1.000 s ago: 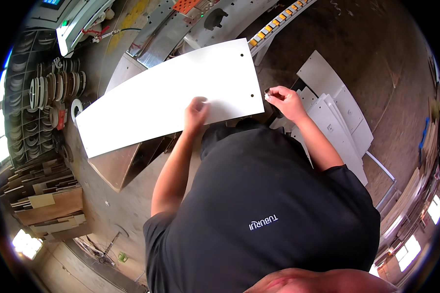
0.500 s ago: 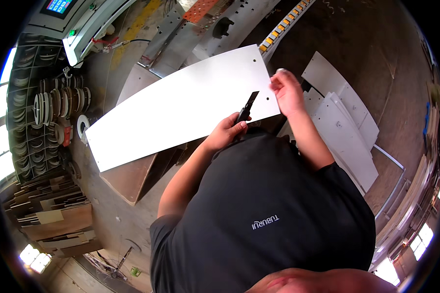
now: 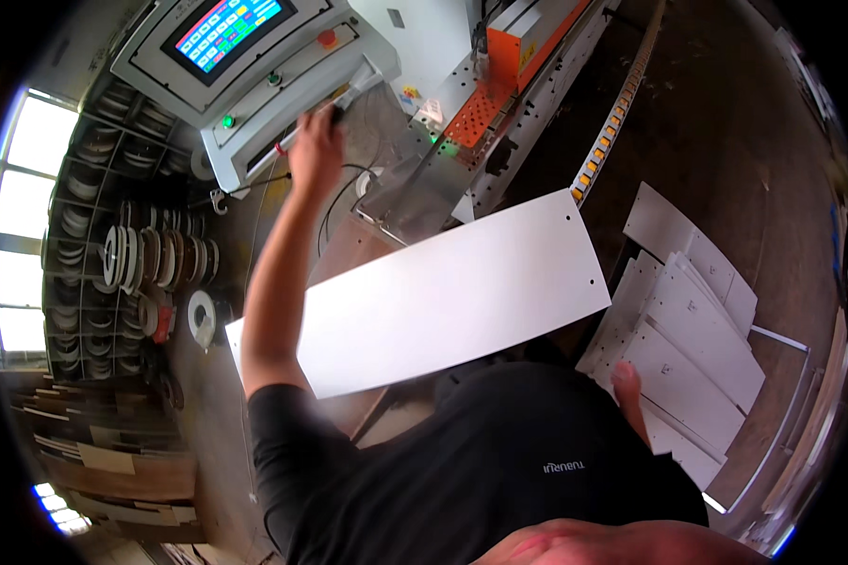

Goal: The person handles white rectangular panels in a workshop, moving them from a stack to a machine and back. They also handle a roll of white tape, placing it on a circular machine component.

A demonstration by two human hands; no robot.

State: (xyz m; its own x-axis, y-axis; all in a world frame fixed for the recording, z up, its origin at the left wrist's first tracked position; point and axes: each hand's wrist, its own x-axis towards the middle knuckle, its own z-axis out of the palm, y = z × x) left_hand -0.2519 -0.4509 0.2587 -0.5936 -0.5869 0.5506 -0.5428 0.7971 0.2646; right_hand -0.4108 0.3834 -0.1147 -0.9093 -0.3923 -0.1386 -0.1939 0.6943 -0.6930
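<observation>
My left hand (image 3: 318, 151) reaches far forward, closed around a dark thing at its fingertips, the black utility knife, mostly hidden by the hand. It is at the lower ledge of a grey control console (image 3: 297, 104) with a lit screen. Under my left arm lies a long white panel (image 3: 452, 297) with small holes at its right end. My right hand (image 3: 627, 381) hangs low at my right side, beside a stack of white panels (image 3: 693, 344). Only part of it shows, and its fingers are blurred.
An orange perforated plate (image 3: 481, 118) sits on the machine ahead, with a yellow-studded conveyor track (image 3: 608, 137) running away from it. Rolls of edge banding (image 3: 155, 254) hang on a rack at left. Stacked boards (image 3: 113, 461) lie at lower left.
My left hand has moved from over the white panel up to the console, carrying the knife. My right hand has left the panel's right end and dropped to my side. The view has shifted.
</observation>
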